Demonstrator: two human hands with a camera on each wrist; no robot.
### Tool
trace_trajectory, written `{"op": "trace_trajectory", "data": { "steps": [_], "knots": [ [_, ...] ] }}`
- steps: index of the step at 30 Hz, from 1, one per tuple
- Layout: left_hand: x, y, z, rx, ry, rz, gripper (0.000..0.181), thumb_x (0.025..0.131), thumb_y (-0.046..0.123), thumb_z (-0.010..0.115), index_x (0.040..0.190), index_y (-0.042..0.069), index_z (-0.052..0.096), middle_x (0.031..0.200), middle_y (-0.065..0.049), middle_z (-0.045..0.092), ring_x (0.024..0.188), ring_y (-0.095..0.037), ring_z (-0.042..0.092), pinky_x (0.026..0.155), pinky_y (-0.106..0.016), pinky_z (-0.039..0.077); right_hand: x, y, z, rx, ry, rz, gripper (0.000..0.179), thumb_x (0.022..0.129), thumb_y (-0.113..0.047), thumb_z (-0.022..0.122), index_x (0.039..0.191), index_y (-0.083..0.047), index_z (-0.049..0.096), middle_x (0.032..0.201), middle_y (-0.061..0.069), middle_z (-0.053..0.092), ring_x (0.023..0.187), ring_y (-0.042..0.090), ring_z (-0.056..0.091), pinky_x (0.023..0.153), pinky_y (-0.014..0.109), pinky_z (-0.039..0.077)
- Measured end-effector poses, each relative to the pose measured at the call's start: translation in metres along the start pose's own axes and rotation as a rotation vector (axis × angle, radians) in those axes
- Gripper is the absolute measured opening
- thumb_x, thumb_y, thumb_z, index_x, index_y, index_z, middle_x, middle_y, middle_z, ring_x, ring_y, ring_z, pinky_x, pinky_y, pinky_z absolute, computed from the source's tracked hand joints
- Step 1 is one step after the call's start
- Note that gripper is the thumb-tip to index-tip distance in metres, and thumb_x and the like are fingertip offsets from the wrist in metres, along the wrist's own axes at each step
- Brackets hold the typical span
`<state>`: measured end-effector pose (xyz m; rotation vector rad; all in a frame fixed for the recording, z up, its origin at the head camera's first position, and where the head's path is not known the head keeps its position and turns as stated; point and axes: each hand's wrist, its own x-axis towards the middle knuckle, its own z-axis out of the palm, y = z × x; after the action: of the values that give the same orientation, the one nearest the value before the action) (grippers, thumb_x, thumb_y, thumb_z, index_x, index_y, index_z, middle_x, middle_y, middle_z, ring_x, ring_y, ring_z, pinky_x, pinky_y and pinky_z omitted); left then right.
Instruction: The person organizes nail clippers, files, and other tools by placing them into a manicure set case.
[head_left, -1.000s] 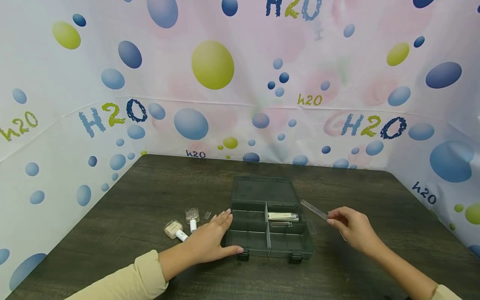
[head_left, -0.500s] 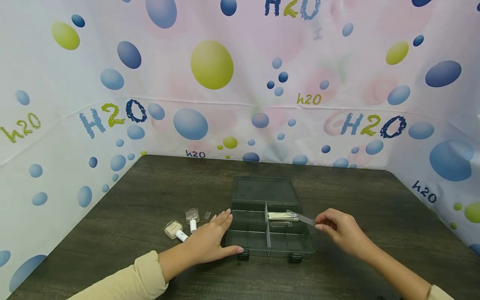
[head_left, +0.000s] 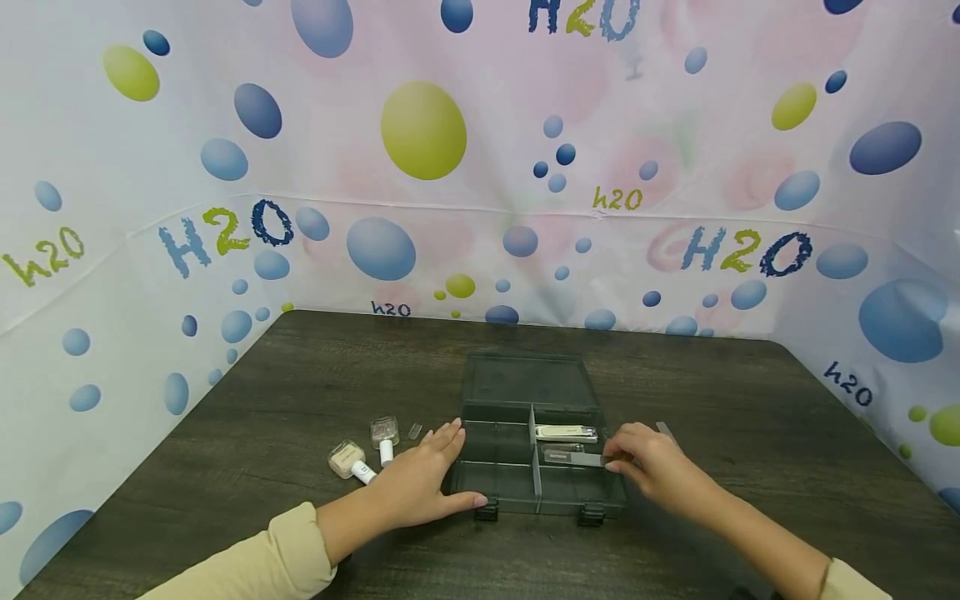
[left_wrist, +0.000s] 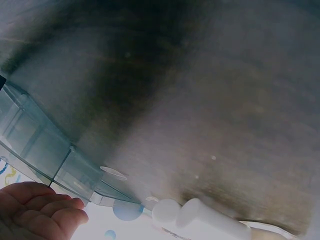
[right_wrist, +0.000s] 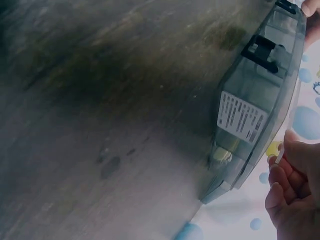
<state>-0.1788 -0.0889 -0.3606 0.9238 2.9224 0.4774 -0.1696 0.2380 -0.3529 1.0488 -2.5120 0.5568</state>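
A dark see-through divided box (head_left: 498,477) stands with its lid (head_left: 528,382) tipped back. My left hand (head_left: 422,482) rests against its left side, fingers extended and thumb at the front edge. My right hand (head_left: 660,467), at the right edge, pinches a slim flat grey strip (head_left: 573,458); its free end lies over the right-hand compartments. In the right wrist view, thumb and fingertips meet on the pale strip (right_wrist: 280,154). A cream nail clipper (head_left: 566,433) lies in the back right compartment, with a small clear piece (head_left: 564,447) just in front.
Two nail polish bottles (head_left: 347,458) (head_left: 385,432) with white caps lie left of the box. Beside them is a small clear piece (head_left: 415,431). Another thin grey strip (head_left: 666,432) shows behind my right hand. Black latches (head_left: 591,514) project from the box front.
My right hand has moved left and slightly down to the box, bringing the strip from outside the right edge to over the compartments. My left hand stays in place.
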Motion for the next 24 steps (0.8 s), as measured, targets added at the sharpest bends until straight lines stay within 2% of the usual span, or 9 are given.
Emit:
{"op": "trace_trajectory", "data": {
  "steps": [7,10,17,24],
  "knots": [
    [0.0,0.0,0.0,0.007,-0.003,-0.003,0.087,0.083,0.06,0.056,0.14,-0.003,0.037,0.15,-0.018,0.029,0.133,-0.041,0.036,0.1,-0.051,0.042,0.007,-0.002,0.006,-0.063,-0.039,-0.078,0.016,0.073,0.002,0.071,0.082,-0.008,0.063,0.081,-0.005,0.055,0.073,0.006,0.048,0.059,0.017,0.046],
    [0.0,0.0,0.0,0.01,-0.004,-0.007,0.087,0.083,0.06,0.056,0.14,-0.003,0.038,0.15,-0.018,0.03,0.132,-0.041,0.036,0.098,-0.051,0.043,0.01,-0.004,0.009,-0.129,-0.067,-0.1,0.015,0.073,0.0,0.072,0.08,-0.009,0.063,0.078,-0.006,0.053,0.072,0.006,0.045,0.058,0.016,0.044],
    [0.0,0.0,0.001,0.009,-0.002,-0.008,0.087,0.083,0.061,0.056,0.14,-0.003,0.037,0.15,-0.018,0.029,0.131,-0.042,0.037,0.097,-0.051,0.044,0.016,-0.01,0.012,-0.278,-0.156,-0.053,0.013,0.074,-0.005,0.074,0.071,-0.013,0.064,0.069,-0.008,0.05,0.064,0.004,0.044,0.052,0.014,0.041],
    [0.0,0.0,0.001,0.008,0.003,-0.002,0.088,0.082,0.061,0.056,0.139,-0.003,0.038,0.149,-0.018,0.03,0.13,-0.043,0.038,0.096,-0.052,0.044,0.02,-0.013,0.014,-0.364,-0.23,-0.028,0.011,0.07,-0.011,0.076,0.065,-0.014,0.067,0.063,-0.007,0.058,0.056,0.006,0.055,0.05,0.016,0.045]
  ]
}}
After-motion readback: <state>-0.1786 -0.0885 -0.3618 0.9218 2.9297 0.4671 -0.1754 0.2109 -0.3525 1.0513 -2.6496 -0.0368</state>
